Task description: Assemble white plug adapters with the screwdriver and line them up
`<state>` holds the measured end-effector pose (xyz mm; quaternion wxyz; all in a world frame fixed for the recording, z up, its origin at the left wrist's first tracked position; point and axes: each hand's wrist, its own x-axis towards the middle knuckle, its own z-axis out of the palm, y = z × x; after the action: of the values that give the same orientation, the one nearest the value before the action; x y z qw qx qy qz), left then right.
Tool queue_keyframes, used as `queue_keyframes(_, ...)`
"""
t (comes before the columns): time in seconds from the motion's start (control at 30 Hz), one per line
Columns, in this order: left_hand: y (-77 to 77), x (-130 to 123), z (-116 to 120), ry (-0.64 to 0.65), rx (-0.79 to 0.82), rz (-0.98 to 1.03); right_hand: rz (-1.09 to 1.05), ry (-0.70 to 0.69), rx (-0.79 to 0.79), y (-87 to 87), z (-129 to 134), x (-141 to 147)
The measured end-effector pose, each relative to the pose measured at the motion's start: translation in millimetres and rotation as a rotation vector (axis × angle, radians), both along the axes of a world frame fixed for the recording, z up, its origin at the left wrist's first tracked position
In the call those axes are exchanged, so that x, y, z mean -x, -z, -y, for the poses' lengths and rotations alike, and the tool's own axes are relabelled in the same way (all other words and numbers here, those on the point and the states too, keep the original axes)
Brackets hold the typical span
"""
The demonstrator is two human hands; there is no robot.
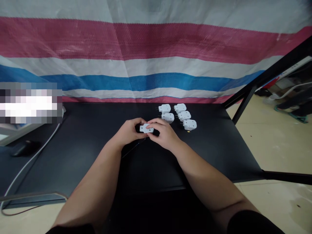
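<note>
Both my left hand (128, 131) and my right hand (162, 133) hold a white plug adapter (146, 128) above the black tabletop (151, 169), its far side hidden by my fingers. Beyond my hands, several matching white plugs with small metal prongs stand in two loose rows. Among them are one plug (164, 108), another (168, 117) and the nearest to my right hand (189, 124). A tiny gold-coloured bit (188, 131) lies on the tabletop next to that plug. A thin black rod or wire (133, 148) lies below my left hand.
A black computer mouse (25, 148) and a white cable (34, 156) lie at the left. A striped tarpaulin (151, 48) hangs behind the table. A black metal frame (268, 74) rises at the right, with a tiled floor (275, 143) beyond the table edge.
</note>
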<state>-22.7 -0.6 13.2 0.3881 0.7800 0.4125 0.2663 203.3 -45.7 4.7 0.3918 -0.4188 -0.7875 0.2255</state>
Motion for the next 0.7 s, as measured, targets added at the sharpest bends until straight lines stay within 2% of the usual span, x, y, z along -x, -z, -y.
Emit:
queue_keyframes(0.33,-0.9,1.5,-0.1,0.022,-0.017,-0.009,0.086,0.055,0.091,-7.6,3.6,1.6)
queue_keyframes(0.7,0.6,5.3,-1.8,0.067,0.034,0.041,0.156,0.074,0.225,-14.8,7.7,4.8)
